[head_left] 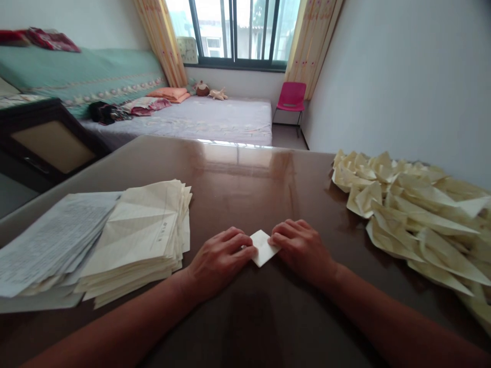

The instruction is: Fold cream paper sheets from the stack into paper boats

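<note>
A small folded paper (261,247), cream-white and diamond-shaped, lies on the brown table in front of me. My left hand (224,258) has its thumb and fingers closed on the paper's left corner. On the right corner, my right hand (301,250) grips it with the fingers bent and pressed together. Both wrists rest low over the tabletop. The corners under my fingertips are hidden.
To the left sit a stack of cream paper sheets (140,220) and a pile of printed sheets (57,230). Many folded paper pieces (418,204) are heaped on the right. Beyond the glossy table (230,189) are a bed (230,117) and a pink chair (291,97).
</note>
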A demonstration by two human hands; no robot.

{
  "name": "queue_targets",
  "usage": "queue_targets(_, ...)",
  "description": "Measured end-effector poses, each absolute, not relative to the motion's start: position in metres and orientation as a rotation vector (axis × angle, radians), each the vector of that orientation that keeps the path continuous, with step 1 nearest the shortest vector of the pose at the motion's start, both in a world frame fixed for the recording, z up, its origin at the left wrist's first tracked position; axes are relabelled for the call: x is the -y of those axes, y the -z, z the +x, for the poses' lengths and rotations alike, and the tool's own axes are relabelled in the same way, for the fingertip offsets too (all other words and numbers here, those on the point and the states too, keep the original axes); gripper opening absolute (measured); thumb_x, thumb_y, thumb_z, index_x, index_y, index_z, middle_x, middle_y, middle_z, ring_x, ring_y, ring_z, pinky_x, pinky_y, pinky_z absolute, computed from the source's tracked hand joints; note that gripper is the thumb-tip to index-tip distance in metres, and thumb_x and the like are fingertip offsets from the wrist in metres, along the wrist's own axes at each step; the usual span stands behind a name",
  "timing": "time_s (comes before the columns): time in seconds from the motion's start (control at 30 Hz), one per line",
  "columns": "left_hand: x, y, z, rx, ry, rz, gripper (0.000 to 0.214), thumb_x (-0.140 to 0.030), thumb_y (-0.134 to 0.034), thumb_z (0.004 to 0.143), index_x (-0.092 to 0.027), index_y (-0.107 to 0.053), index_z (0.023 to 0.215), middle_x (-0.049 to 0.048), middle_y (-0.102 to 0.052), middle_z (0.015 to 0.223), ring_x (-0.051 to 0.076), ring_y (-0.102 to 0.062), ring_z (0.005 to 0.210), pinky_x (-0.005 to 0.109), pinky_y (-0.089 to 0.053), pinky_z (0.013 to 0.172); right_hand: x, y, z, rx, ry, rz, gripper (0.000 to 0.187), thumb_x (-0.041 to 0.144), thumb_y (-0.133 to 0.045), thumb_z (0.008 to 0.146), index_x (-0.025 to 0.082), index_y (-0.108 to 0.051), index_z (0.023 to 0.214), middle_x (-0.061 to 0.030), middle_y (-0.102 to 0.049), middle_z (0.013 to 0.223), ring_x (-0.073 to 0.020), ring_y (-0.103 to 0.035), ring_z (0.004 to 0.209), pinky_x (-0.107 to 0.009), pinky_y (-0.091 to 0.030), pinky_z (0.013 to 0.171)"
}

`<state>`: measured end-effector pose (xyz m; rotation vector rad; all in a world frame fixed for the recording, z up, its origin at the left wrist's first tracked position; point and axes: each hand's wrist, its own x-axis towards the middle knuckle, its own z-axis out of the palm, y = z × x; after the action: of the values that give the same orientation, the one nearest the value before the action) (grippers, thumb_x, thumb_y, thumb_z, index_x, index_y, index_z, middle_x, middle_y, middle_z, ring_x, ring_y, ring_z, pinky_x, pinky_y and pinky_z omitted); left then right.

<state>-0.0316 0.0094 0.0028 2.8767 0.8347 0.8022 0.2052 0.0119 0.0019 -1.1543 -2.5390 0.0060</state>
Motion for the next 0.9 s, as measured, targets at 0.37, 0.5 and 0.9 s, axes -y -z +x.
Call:
queue_targets(0.37, -0.007, -0.001, -0.025, -0.876, -0.643, 2.879, 0.02, -0.022, -0.046, 0.095, -0.021, -0.065, 0.102, 0.0034, -0.064, 0.088, 0.013, -0.055, 0.082, 0.024, -0.049, 0.073, -0.005, -0.028, 0.203, 2.806, -0.021, -1.191, 0.008, 0.025, -0.058, 0.087, 0.021, -0.064, 0.091, -0.0038, -0.065, 0.092, -0.0189, -0.052, 0.091, -0.034, -0.032, 0.079)
queue_targets(0.5, -0.011, 0.002, -0.026, -0.938, -0.628, 2.697, 0.021, -0.025, -0.047, 0.094, -0.022, -0.067, 0.1, 0.0035, -0.066, 0.093, 0.014, -0.056, 0.084, 0.025, -0.049, 0.076, -0.01, -0.023, 0.207, 2.756, -0.229, -1.193, 0.02, 0.029, -0.049, 0.095, 0.022, -0.066, 0.085, -0.0025, -0.065, 0.087, -0.0151, -0.054, 0.084, -0.03, -0.035, 0.074)
queue_targets(0.9, -0.022, 0.007, -0.018, -1.278, -0.617, 2.367, 0.028, -0.029, -0.05, 0.093, -0.023, -0.06, 0.118, 0.0007, -0.068, 0.089, 0.015, -0.062, 0.084, 0.026, -0.048, 0.075, -0.012, -0.002, 0.2, 2.4, -0.432, -1.518, 0.013, 0.029, -0.047, 0.094, 0.021, -0.056, 0.097, -0.0017, -0.064, 0.088, -0.0149, -0.057, 0.081, -0.027, -0.038, 0.072)
